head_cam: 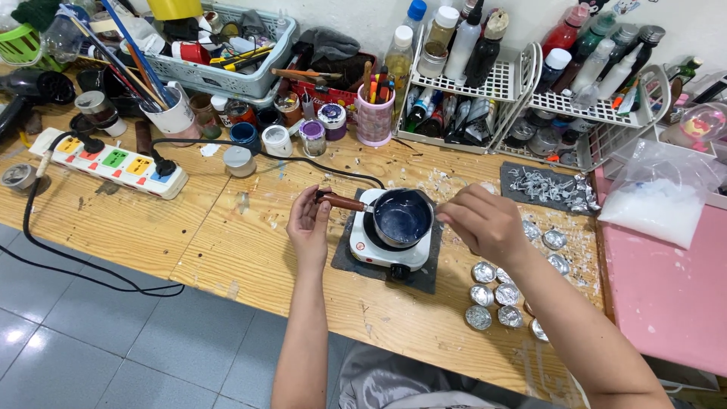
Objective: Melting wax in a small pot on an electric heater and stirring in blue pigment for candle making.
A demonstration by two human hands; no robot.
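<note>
Left hand (308, 225) grips the wooden handle (342, 201); the rigid, likely hot small pot (400, 218) sits on the hotplate (370, 248) near the tabletop's front edge. Right hand (485, 224) fingers pinch narrowly above the rim; contents indiscernible.

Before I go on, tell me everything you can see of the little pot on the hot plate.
The small pot is a dark metal melting pan with a faceted, roughly octagonal rim and a pour spout. Inside lies a dark blue, glossy liquid. A reddish-brown wooden handle sticks out to the left, held by the left hand. The pot sits upright on a white hot plate, which rests on a grey mat. The right hand hovers at its right rim, fingertips pinched; what they hold is too small to tell.
</note>
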